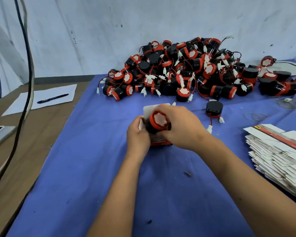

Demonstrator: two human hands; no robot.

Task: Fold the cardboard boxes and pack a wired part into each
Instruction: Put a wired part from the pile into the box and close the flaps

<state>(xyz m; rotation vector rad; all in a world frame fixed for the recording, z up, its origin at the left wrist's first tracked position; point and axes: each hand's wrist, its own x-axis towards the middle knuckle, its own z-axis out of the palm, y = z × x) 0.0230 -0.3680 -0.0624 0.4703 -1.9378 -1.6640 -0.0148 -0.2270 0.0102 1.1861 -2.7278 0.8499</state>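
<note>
Bench (109, 168) with blue cloth; heap of wired parts (186, 69) at rear; stack of flat boxes (277, 156) at right. Centre: left hand (138, 134) grips open box (158, 141); right hand (179, 127) grips wired part (159, 119) at its mouth.

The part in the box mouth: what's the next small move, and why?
Probably press the part straight down with the right hand while the left hand steadies the box. Its red-rimmed top stands above the opening, the white flap behind is open, and a white connector lies outside on the cloth, so the wire may need tucking next.
</note>
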